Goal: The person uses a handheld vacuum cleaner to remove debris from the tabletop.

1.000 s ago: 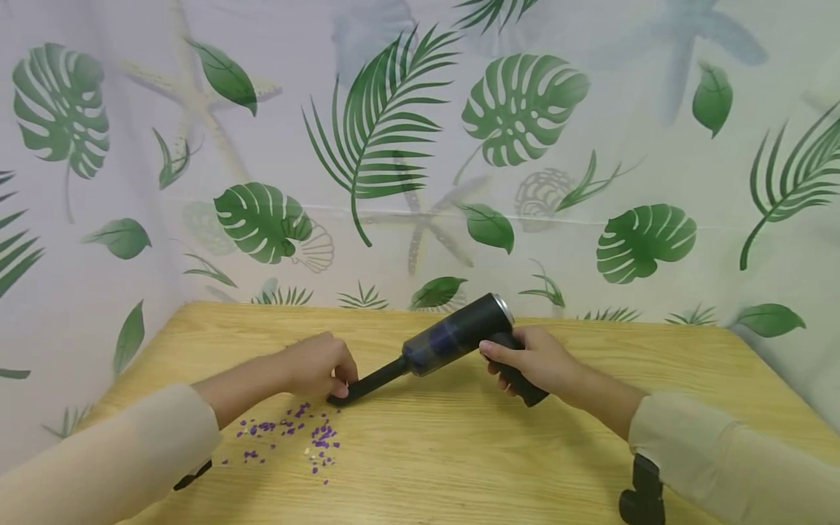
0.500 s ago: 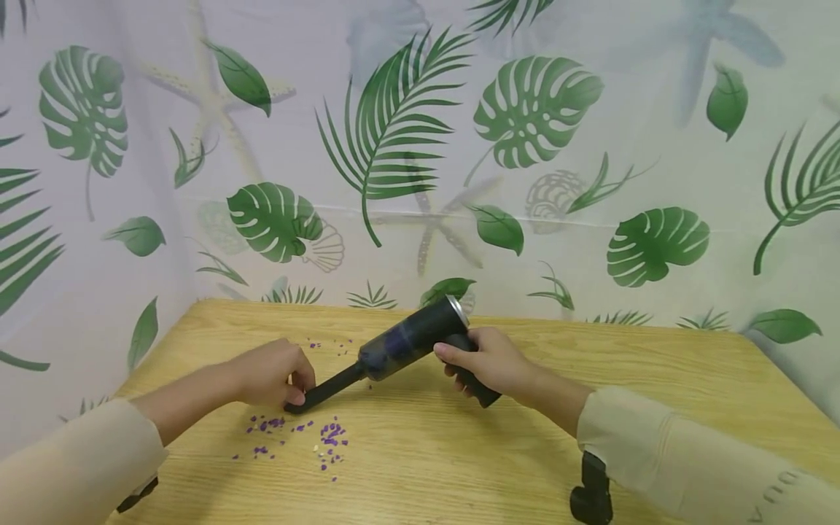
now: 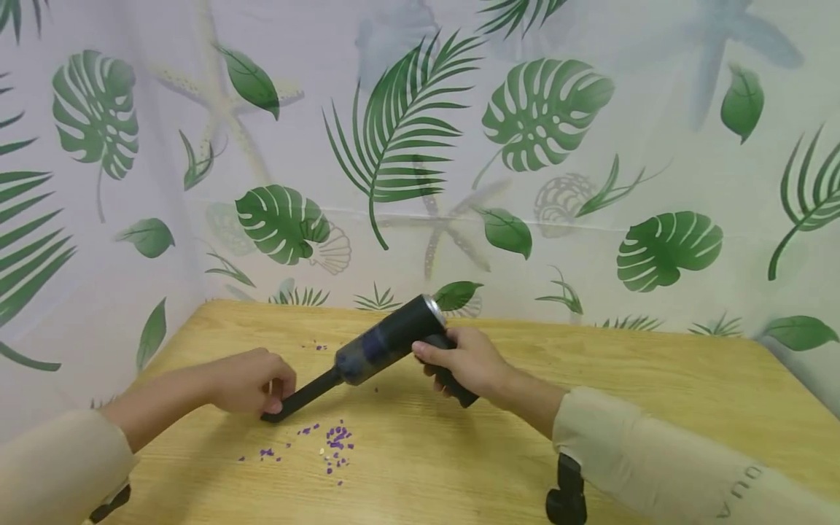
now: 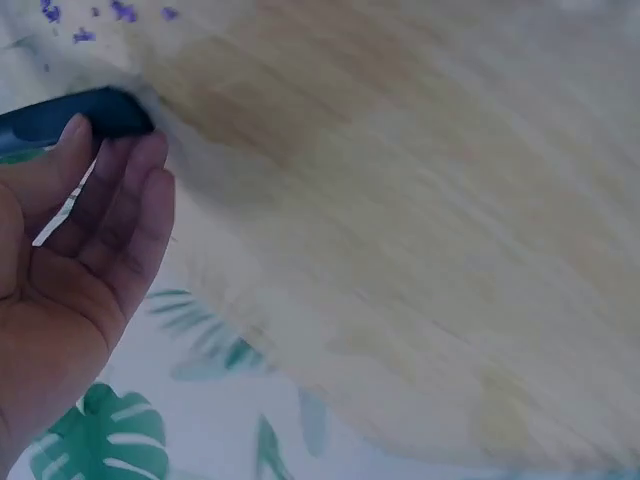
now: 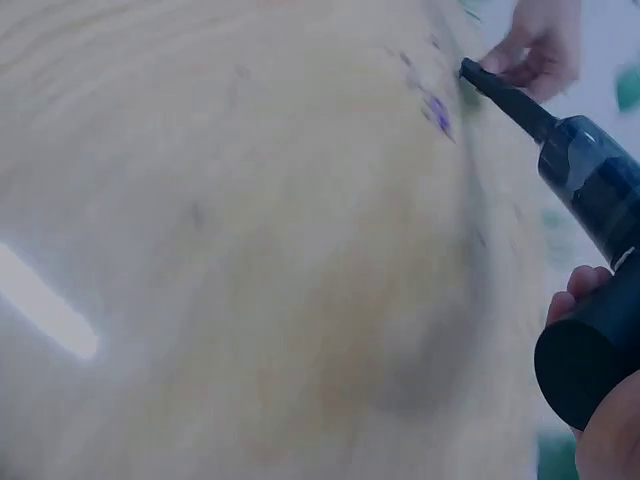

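Note:
A black handheld vacuum cleaner [image 3: 387, 339] with a clear, dark-tinted dust cup slants down to the left over the table. My right hand [image 3: 469, 364] grips its handle. Near the tip of the long narrow nozzle [image 3: 308, 394], my left hand [image 3: 252, 383] pinches it between thumb and fingers, as the left wrist view also shows for the nozzle end [image 4: 115, 110]. Small purple bits [image 3: 337, 437] lie scattered in front of the nozzle, a few pale ones among them. In the right wrist view the dust cup [image 5: 590, 170] is partly cut off.
The wooden table [image 3: 525, 452] reaches back to a white curtain [image 3: 577, 262] printed with green leaves. More purple bits [image 3: 320, 348] lie behind the vacuum. A black wrist device [image 3: 566, 492] hangs under the right sleeve.
Both hands have moved left with the vacuum, its nozzle end going left and slightly nearer. The purple bits that lay around the nozzle's present spot no longer show. The view has shifted slightly.

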`<state>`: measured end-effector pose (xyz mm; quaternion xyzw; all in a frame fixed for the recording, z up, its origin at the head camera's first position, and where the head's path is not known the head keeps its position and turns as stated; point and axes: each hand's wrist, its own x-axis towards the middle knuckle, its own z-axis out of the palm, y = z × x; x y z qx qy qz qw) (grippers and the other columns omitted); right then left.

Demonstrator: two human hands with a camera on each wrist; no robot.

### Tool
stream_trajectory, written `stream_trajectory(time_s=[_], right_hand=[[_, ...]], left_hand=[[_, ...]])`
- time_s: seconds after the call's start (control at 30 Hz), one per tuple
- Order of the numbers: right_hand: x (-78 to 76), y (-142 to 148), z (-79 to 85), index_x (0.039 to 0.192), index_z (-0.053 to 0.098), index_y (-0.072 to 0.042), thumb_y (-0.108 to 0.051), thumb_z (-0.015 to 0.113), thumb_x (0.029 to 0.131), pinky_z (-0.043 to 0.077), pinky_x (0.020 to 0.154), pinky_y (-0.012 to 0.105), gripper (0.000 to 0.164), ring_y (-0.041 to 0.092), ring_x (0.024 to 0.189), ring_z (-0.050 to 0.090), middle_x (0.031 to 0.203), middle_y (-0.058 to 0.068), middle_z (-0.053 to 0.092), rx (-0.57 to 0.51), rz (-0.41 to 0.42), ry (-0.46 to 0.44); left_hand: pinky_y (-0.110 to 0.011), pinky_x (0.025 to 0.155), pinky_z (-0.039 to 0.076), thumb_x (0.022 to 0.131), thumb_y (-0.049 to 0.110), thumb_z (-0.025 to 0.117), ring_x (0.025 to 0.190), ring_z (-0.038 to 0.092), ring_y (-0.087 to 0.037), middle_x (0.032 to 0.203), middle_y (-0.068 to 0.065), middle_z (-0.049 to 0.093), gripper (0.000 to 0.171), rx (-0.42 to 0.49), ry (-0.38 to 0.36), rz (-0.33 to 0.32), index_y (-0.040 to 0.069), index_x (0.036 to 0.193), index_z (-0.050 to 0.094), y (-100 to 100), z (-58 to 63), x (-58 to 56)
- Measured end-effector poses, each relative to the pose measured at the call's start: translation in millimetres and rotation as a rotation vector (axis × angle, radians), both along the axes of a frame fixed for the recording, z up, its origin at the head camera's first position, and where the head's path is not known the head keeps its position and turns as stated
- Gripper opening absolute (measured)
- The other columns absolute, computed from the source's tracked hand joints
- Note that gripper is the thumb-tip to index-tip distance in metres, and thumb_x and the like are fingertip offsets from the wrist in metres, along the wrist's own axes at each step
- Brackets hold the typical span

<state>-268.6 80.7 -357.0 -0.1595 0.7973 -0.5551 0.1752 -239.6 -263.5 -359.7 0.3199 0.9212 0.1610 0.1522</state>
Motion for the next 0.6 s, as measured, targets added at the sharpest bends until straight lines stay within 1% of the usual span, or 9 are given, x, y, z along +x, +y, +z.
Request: stream_trajectory(time_s=[0.07, 0.17, 0.2, 0.27, 0.37, 0.47, 0.53, 0.6], right_hand=[[-5.5, 23.2, 4.6, 0.104, 0.058, 0.007, -0.033, 0.064, 0.098, 0.055, 0.056, 0.031, 0.040, 0.017, 0.060, 0.063, 0.080, 0.011, 0.066, -0.003, -0.049, 0.004], [-12.3, 65.7, 7.8, 0.105, 0.056, 0.008, -0.033, 0.061, 0.100, 0.055, 0.055, 0.031, 0.041, 0.016, 0.060, 0.063, 0.079, 0.009, 0.066, 0.011, -0.122, -0.002], [-13.4, 78.9, 7.3, 0.105, 0.055, 0.008, -0.033, 0.059, 0.101, 0.056, 0.056, 0.032, 0.041, 0.016, 0.060, 0.063, 0.079, 0.008, 0.065, 0.016, -0.138, -0.014], [-13.9, 100.3, 5.0, 0.104, 0.056, 0.006, -0.035, 0.058, 0.102, 0.055, 0.056, 0.032, 0.041, 0.015, 0.059, 0.061, 0.078, 0.007, 0.064, 0.027, -0.158, -0.046], [-12.1, 121.4, 0.8, 0.101, 0.059, 0.004, -0.037, 0.056, 0.102, 0.055, 0.056, 0.032, 0.041, 0.015, 0.059, 0.060, 0.078, 0.006, 0.064, 0.032, -0.157, -0.098], [-9.6, 133.5, -2.2, 0.099, 0.060, 0.003, -0.038, 0.055, 0.102, 0.054, 0.056, 0.032, 0.042, 0.015, 0.059, 0.058, 0.077, 0.005, 0.063, 0.046, -0.164, -0.123], [-8.4, 138.6, -3.0, 0.101, 0.059, 0.004, -0.039, 0.054, 0.103, 0.054, 0.056, 0.032, 0.043, 0.015, 0.059, 0.059, 0.078, 0.005, 0.063, 0.058, -0.175, -0.124], [-7.6, 141.6, -3.3, 0.104, 0.058, 0.006, -0.040, 0.054, 0.102, 0.055, 0.057, 0.032, 0.046, 0.015, 0.060, 0.059, 0.079, 0.006, 0.063, 0.069, -0.188, -0.126]], left_hand=[[-0.022, 0.064, 0.049, 0.086, 0.000, 0.070, 0.068, 0.055, -0.003, 0.077, 0.009, 0.065, 0.013, 0.019, 0.065, -0.002, 0.013, 0.083, 0.069, 20.5, -0.8, -11.4], [-0.024, 0.065, 0.050, 0.089, 0.004, 0.069, 0.070, 0.056, -0.006, 0.078, 0.005, 0.067, 0.007, 0.037, 0.152, -0.026, 0.010, 0.087, 0.071, 60.3, -2.3, -28.9], [-0.025, 0.066, 0.050, 0.089, 0.005, 0.070, 0.070, 0.057, -0.007, 0.078, 0.004, 0.067, 0.005, 0.041, 0.175, -0.031, 0.009, 0.088, 0.072, 73.8, -3.8, -33.2], [-0.025, 0.066, 0.049, 0.089, 0.012, 0.072, 0.069, 0.057, -0.008, 0.077, 0.003, 0.067, 0.002, 0.015, 0.217, -0.037, 0.010, 0.089, 0.072, 98.1, -8.4, -39.6], [-0.027, 0.062, 0.049, 0.085, 0.018, 0.076, 0.067, 0.056, -0.010, 0.075, 0.002, 0.064, 0.011, -0.080, 0.297, -0.048, 0.009, 0.086, 0.070, 125.4, -15.6, -42.6], [-0.029, 0.061, 0.050, 0.084, 0.018, 0.076, 0.068, 0.057, -0.014, 0.078, -0.002, 0.063, 0.015, -0.176, 0.370, -0.072, 0.008, 0.086, 0.066, 141.5, -19.3, -41.8], [-0.030, 0.064, 0.053, 0.082, 0.011, 0.075, 0.072, 0.059, -0.016, 0.082, -0.004, 0.065, 0.013, -0.191, 0.376, -0.089, 0.006, 0.090, 0.067, 147.2, -20.0, -42.0], [-0.030, 0.068, 0.055, 0.081, 0.004, 0.073, 0.076, 0.063, -0.017, 0.086, -0.005, 0.068, 0.014, -0.167, 0.342, -0.099, 0.004, 0.094, 0.070, 149.1, -20.3, -44.2]])
